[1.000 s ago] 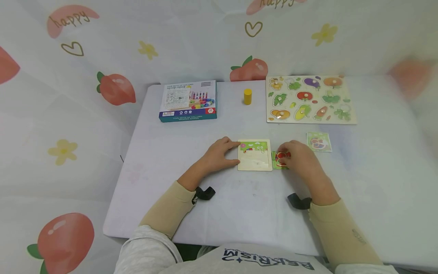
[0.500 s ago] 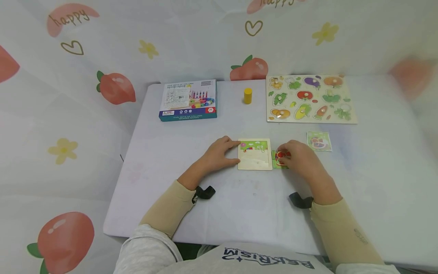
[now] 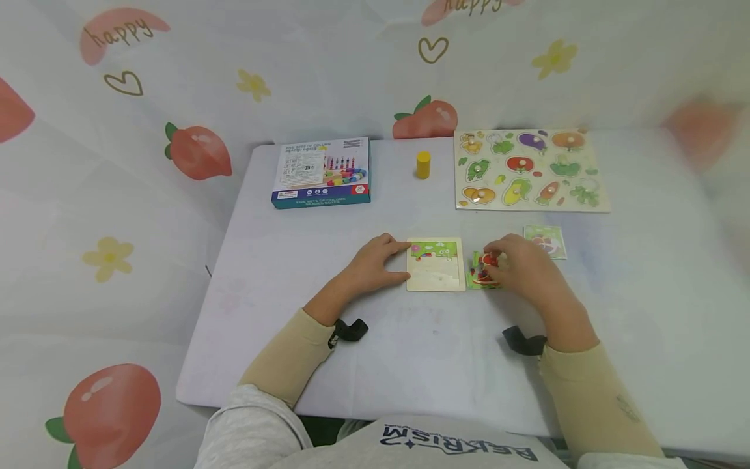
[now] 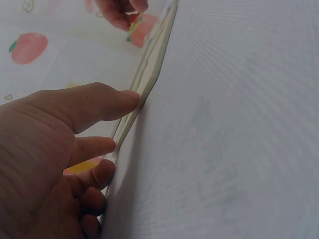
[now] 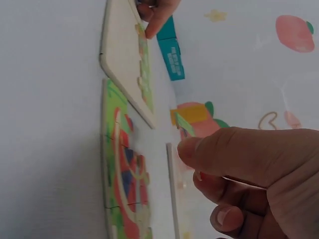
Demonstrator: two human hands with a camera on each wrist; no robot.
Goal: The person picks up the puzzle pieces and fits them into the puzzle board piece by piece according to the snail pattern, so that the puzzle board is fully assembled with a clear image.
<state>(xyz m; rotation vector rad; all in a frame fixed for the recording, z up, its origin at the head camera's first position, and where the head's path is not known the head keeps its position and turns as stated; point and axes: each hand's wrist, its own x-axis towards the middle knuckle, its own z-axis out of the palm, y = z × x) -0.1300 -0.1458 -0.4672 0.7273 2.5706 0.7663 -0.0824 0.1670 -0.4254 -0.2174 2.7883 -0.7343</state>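
Note:
A small square wooden puzzle tray (image 3: 433, 277) lies on the table with a strip of green picture pieces along its far side. At its left edge, my left hand (image 3: 375, 264) touches the frame with thumb and forefinger spread apart. Right of the tray, several joined green and red puzzle pieces (image 5: 122, 174) lie flat. Above them my right hand (image 3: 524, 267) pinches a puzzle piece (image 5: 183, 123) between thumb and fingertips, lifted off the table. The right fingers cover most of that piece; its green edge shows in the right wrist view.
A small picture card (image 3: 546, 242) lies beyond the right hand. At the back stand a boxed bead set (image 3: 322, 172), a yellow cylinder (image 3: 423, 165) and a vegetable peg puzzle board (image 3: 530, 170). A patterned cloth (image 3: 328, 78) hangs behind the table.
My right hand has shifted slightly right and lifted a puzzle piece away from the joined pieces, exposing more of them. The left hand and the tray have kept their place.

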